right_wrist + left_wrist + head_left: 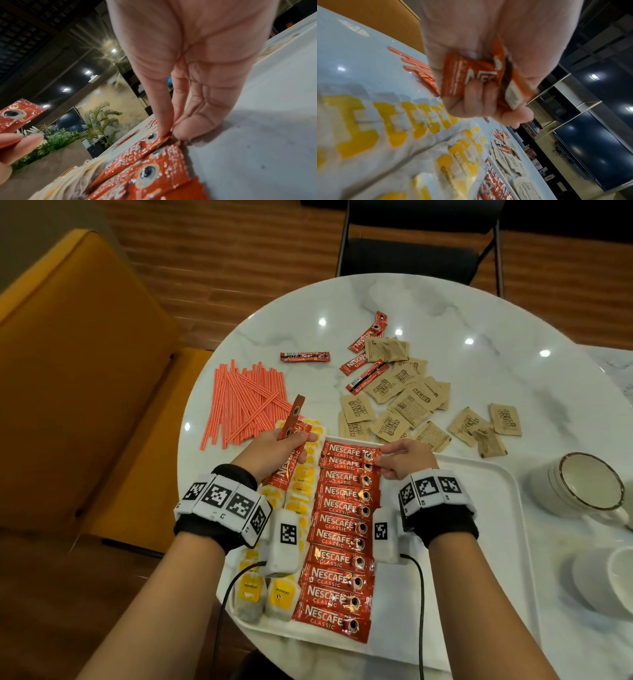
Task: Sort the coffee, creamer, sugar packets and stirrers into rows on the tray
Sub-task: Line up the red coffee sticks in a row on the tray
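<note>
A white tray holds a column of red Nescafe coffee sticks and, left of it, a column of yellow and white packets. My left hand grips two or three coffee sticks upright above the yellow packets. My right hand pinches the right end of the farthest coffee stick in the column, thumb and fingertips meeting on it. Loose coffee sticks, brown sugar packets and red striped stirrers lie on the marble table beyond the tray.
A gold-rimmed cup stands right of the tray, with another white cup nearer me. A yellow seat is on the left and a black chair stands behind the table. The tray's right half is bare.
</note>
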Tool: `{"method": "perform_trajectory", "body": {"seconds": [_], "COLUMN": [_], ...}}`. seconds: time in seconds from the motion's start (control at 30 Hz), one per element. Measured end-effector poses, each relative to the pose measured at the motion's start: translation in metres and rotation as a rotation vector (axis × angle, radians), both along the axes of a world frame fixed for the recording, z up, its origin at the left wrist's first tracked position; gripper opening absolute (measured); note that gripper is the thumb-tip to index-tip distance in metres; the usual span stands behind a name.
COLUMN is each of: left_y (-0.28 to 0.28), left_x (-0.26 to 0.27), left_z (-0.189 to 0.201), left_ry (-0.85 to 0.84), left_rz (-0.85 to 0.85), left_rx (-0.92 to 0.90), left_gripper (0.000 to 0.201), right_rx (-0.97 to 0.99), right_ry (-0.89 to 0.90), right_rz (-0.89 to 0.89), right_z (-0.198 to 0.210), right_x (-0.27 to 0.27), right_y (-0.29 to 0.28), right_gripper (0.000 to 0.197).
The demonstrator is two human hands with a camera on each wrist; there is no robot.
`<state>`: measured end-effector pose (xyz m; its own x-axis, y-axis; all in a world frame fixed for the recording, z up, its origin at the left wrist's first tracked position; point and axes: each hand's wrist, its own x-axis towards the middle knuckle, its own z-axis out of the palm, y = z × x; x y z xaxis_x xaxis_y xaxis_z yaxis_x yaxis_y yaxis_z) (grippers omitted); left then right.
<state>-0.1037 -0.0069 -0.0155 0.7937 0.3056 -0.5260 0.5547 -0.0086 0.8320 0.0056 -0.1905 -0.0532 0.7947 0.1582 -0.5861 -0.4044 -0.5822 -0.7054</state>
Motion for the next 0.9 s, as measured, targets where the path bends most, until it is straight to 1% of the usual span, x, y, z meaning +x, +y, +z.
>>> {"method": "perform_trajectory", "body": {"seconds": [0.2,0.27,0.33,0.4,0.53,0.6,0.63,0.7,0.77,0.83,0.9], "left_y": [-0.002,-0.004,-0.007,-0.009,-0.014,-0.02,-0.024,-0.031,-0.037,-0.041,-0.043], "left_x": [0.0,-0.001,-0.001,-0.003,-0.005,-0.005,-0.004,-0.003,-0.002,-0.003,-0.005], "left_z": [0.0,0.0,0.001,0.003,0.004,0.005,0.006,0.01,0.013,0.016,0.019], "left_ry": [0.031,0.042,0.026,0.011,0.025,0.057,0.074,0.105,0.115,0.121,0.126], "left_rz": [-0.016,-0.037,-0.069,-0.133,-0.256,-0.291,-0.304,-0.336,-0.355,-0.367,-0.359], "left_rx": [-0.002,-0.043,-0.075,-0.062,0.044,0.062,0.062,0.063,0.07,0.087,0.08], "left_gripper": [0.022,0.021,0.026,0.026,0.036,0.038,0.035,0.027,0.024,0.025,0.021], "right_rx": [0.02,0.034,0.044,0.061,0.21,0.315,0.351,0.373,0.358,0.343,0.34], "right_ry": [-0.023,-0.033,-0.051,-0.086,-0.141,-0.106,-0.076,-0.033,-0.02,-0.035,-0.053], "right_rz": [-0.029,-0.042,-0.053,-0.043,0.041,0.123,0.172,0.27,0.312,0.305,0.254], "right_z": [0.0,0.0,0.0,0.003,0.018,0.028,0.033,0.039,0.043,0.043,0.042], "right_x": [-0.001,-0.002,-0.002,-0.003,-0.012,-0.021,-0.026,-0.034,-0.04,-0.041,-0.039], "right_y": [0.0,-0.001,-0.004,-0.006,-0.005,-0.001,0.001,0.004,0.004,0.0,-0.007], "right_gripper": [0.022,0.022,0.019,0.013,0.018,0.025,0.025,0.017,0.007,0.007,0.009]}}
